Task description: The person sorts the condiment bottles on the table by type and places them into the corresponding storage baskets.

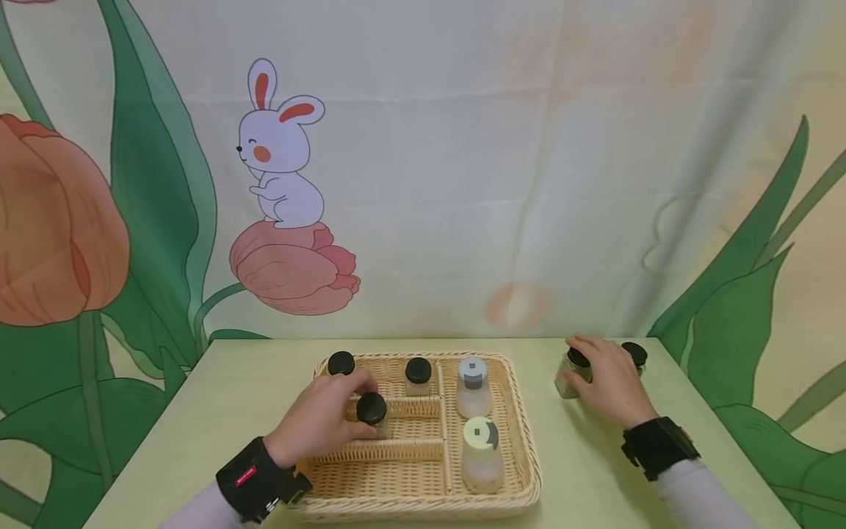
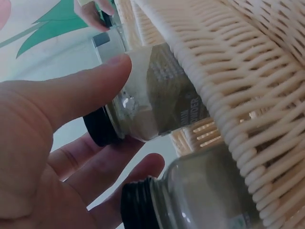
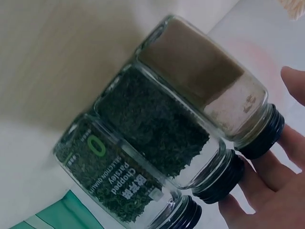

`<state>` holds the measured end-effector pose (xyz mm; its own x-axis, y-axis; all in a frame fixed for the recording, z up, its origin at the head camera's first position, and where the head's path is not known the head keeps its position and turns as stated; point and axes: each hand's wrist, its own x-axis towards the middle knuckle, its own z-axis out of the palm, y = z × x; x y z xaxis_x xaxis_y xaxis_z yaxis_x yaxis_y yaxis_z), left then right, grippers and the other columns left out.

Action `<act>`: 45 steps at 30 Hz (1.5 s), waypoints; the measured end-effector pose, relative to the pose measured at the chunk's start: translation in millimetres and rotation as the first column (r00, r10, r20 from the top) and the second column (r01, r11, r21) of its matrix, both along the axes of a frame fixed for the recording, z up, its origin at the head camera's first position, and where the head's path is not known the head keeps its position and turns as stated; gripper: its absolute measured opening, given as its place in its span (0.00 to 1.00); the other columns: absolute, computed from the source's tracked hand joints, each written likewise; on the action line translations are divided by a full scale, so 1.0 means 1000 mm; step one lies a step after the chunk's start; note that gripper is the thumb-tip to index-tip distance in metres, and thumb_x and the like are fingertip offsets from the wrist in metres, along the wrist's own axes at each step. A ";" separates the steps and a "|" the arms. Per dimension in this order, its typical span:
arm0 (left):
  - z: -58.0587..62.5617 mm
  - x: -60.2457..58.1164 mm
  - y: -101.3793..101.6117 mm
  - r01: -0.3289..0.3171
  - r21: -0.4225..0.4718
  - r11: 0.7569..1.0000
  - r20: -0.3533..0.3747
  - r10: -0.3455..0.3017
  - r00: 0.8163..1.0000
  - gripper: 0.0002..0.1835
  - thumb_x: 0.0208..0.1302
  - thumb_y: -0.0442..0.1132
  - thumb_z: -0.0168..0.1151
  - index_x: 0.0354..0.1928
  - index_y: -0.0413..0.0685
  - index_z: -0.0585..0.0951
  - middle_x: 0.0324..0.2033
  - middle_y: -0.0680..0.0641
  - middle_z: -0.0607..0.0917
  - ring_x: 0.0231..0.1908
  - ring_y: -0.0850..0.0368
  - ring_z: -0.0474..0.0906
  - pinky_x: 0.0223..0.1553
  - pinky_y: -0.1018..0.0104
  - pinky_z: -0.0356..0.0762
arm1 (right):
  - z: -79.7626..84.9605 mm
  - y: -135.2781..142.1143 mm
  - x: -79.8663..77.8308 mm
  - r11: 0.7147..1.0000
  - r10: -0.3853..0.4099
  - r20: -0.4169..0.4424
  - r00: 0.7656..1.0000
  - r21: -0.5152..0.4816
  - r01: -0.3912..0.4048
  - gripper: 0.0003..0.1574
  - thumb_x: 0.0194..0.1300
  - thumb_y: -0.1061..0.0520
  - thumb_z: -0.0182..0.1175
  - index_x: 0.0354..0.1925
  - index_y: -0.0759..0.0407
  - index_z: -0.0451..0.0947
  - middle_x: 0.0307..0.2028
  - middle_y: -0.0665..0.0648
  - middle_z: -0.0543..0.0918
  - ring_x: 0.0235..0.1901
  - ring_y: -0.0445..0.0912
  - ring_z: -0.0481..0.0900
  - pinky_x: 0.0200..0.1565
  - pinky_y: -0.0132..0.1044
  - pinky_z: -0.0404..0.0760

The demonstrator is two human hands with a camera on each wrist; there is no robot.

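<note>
The left hand (image 1: 320,419) grips a black-lidded clear glass jar (image 1: 372,411), nearer the tan woven basket's (image 1: 423,505) left edge. The right hand (image 1: 611,382), fingers loose, is by a black-lidded brown-powder glass jar (image 3: 200,76) near the pale table's (image 1: 231,397) back edge.

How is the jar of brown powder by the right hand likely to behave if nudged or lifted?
The jar of brown powder looks like clear, smooth glass, so it is probably stiff, a bit slippery and breakable if dropped. Its flat sides suggest sliding rather than rolling. Being mostly full, it may feel fairly heavy for its size.
</note>
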<state>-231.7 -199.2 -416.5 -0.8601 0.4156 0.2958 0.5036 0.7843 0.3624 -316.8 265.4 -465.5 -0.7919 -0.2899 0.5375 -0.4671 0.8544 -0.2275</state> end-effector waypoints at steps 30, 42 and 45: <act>0.003 -0.002 -0.001 -0.041 -0.037 0.998 0.056 0.043 0.998 0.27 0.38 0.49 0.82 0.43 0.58 0.80 0.36 0.58 0.84 0.39 0.61 0.79 0.41 0.58 0.77 | 0.018 0.009 -0.003 0.997 0.031 0.182 0.983 0.062 -0.043 0.31 0.64 0.56 0.63 0.64 0.65 0.74 0.60 0.76 0.73 0.62 0.72 0.66 0.61 0.67 0.62; 0.002 -0.003 -0.004 -0.035 -0.047 0.998 0.078 0.039 0.996 0.25 0.42 0.47 0.80 0.45 0.59 0.80 0.35 0.58 0.83 0.36 0.63 0.77 0.37 0.60 0.76 | 0.016 0.010 -0.002 0.997 0.038 0.151 0.988 0.057 -0.047 0.31 0.63 0.57 0.63 0.63 0.66 0.74 0.60 0.76 0.73 0.62 0.73 0.66 0.62 0.67 0.59; 0.005 -0.002 -0.004 -0.034 -0.054 0.998 0.080 0.038 0.996 0.27 0.42 0.47 0.80 0.46 0.58 0.80 0.37 0.57 0.84 0.38 0.62 0.79 0.40 0.59 0.76 | 0.017 0.009 -0.002 0.997 0.046 0.142 0.989 0.048 -0.053 0.31 0.64 0.57 0.63 0.63 0.66 0.74 0.60 0.76 0.73 0.63 0.72 0.65 0.65 0.66 0.56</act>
